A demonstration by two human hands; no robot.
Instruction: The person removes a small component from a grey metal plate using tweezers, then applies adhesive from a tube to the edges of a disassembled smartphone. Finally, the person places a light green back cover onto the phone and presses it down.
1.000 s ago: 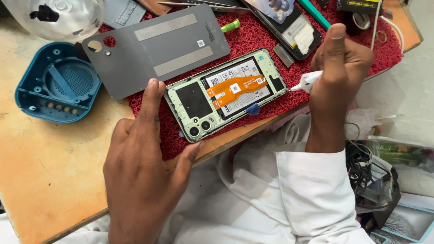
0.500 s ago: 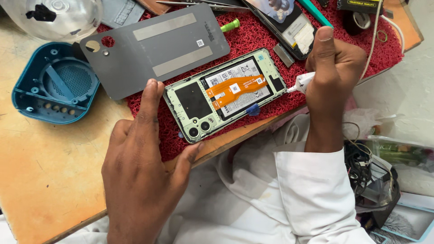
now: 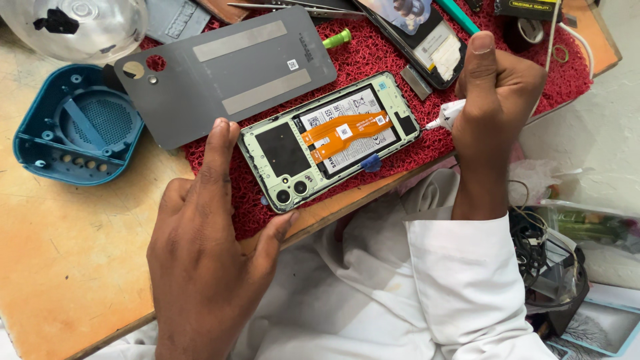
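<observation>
An opened phone point(image 3: 330, 140) with a pale green frame lies face down on a red mat point(image 3: 373, 60), its battery and an orange flex cable exposed. My left hand point(image 3: 207, 247) steadies its camera end, index finger and thumb on the frame's two edges. My right hand point(image 3: 497, 100) is closed around a small white glue tube point(image 3: 448, 115) whose thin nozzle touches the phone's right end. The phone's grey back cover point(image 3: 227, 73) lies just behind it on the mat.
A blue round plastic housing point(image 3: 77, 133) sits at the left on the wooden bench point(image 3: 73, 253). A clear dome point(image 3: 80, 27), another phone point(image 3: 420, 33), a green-handled tool point(image 3: 337, 38), tweezers and cables crowd the back. A bag and wires lie at the right, below the bench edge.
My right hand has shifted slightly left, bringing the tube's nozzle against the phone's right end. My left hand stays on the phone.
</observation>
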